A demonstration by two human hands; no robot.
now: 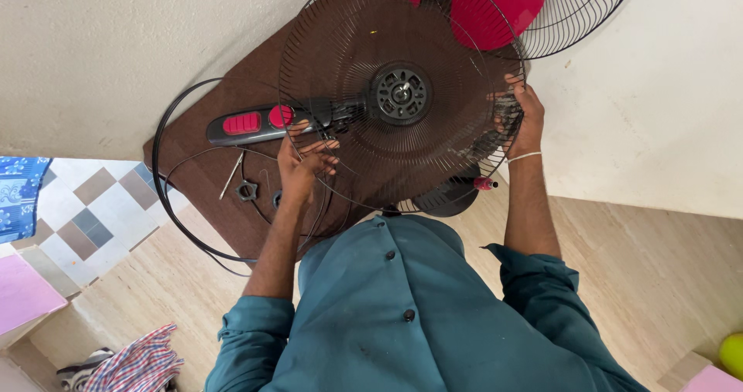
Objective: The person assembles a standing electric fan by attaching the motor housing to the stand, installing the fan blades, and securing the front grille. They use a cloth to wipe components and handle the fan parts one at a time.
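fan guard (402, 94) on board (197, 136) | blade (484, 5) behind | nut (246, 191) left

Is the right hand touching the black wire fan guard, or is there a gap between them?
Touching. The head view shows the right hand gripping the rim of the black wire fan guard, its fingers curled over the wires with no gap.

Round black wire fan guard (364, 59), dished, fine radial wires with a solid ribbed hub at its centre, held roughly flat between both hands. Left hand (303, 164) grips its rim at the left-lower edge, fingers curled through the wires. Right hand (525, 117) grips the opposite rim on the right, fingers hooked over the outer ring. Guard spans the whole gap between the hands, hub about midway, slightly nearer the left hand. Far rim lies beyond both hands.
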